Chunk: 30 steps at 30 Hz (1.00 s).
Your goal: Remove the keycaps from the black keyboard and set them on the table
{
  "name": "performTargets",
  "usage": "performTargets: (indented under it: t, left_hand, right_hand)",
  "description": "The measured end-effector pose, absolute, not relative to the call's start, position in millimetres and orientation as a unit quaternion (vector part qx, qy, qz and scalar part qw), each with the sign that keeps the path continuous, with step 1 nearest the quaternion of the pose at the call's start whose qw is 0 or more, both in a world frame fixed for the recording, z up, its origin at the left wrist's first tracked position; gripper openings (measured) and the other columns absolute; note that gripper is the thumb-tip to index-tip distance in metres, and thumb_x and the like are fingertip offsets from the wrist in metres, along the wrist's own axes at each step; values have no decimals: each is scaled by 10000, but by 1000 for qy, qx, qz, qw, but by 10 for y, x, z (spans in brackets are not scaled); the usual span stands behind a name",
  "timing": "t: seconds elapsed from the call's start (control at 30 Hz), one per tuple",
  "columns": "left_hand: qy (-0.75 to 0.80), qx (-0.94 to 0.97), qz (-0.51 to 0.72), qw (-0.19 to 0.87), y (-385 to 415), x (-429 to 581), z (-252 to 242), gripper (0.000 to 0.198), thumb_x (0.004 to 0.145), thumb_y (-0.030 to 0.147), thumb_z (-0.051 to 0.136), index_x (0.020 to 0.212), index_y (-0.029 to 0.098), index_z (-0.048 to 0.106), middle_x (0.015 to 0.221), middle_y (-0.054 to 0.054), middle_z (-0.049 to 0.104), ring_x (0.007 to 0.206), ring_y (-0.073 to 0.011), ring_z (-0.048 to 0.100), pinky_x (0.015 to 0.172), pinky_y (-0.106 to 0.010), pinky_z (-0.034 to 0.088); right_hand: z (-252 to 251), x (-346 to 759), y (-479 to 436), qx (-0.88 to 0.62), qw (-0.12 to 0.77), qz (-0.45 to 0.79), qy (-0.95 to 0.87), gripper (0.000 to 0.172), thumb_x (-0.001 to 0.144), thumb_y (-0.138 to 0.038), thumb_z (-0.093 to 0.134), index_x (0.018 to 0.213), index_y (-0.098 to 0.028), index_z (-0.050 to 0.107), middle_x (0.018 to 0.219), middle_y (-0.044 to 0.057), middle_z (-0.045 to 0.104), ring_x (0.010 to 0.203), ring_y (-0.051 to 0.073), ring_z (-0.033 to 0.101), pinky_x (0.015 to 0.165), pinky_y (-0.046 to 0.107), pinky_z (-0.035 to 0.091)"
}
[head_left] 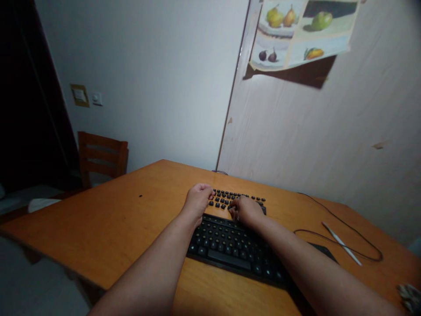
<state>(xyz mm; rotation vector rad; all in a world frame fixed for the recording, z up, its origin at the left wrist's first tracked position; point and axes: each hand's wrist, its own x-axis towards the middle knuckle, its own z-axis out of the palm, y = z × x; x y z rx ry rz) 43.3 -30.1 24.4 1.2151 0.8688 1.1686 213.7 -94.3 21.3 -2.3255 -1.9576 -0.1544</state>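
many keycaps point(217, 205) off, rowed behind keyboard point(230, 241); spacebar point(228, 259) still seated. left hand point(198, 200), right hand point(247, 211) both curled; cannot tell grip.

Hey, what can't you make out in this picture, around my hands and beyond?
All in the head view:
- Part of the keyboard: behind your right forearm.
- Whether your left hand or right hand grips a key: each hand hides its own hold.
- Markings on the loose keys: too small.
- The greyish thing: blurred, cut off by the right edge.
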Motion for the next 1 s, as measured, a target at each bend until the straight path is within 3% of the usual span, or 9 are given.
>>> performTargets:
  t: [0.27, 0.87, 1.0]
  left_hand:
    - [373, 518, 515, 572, -297, 452, 249, 137, 645, 186, 614, 777, 150, 605, 607, 13, 576, 523, -83, 487, 517, -192, 371]
    - [372, 532, 508, 566, -253, 492, 191, 146, 659, 186, 602, 801, 153, 593, 636, 7, 581, 557, -101, 515, 520, -199, 381]
    - [375, 536, 512, 557, -257, 488, 196, 149, 663, 188, 601, 808, 153, 597, 647, 3, 585, 569, -106, 522, 533, -207, 396]
  right_hand:
    - [309, 2080, -942, -748, 59, -59, -659, 306, 843, -416, 545, 1052, -270, 715, 1020, 84, 667, 896, 230, 614, 712, 294, 422]
    - [321, 1955, -832, -718, 44, -66, -691, 259, 806, -339, 571, 991, -273, 740, 996, 82, 681, 912, 244, 621, 724, 302, 427]
    - [379, 2028, -841, -725, 56, -62, -684, 296, 814, -332, 565, 1057, -257, 716, 1005, 91, 682, 911, 243, 627, 726, 301, 429]
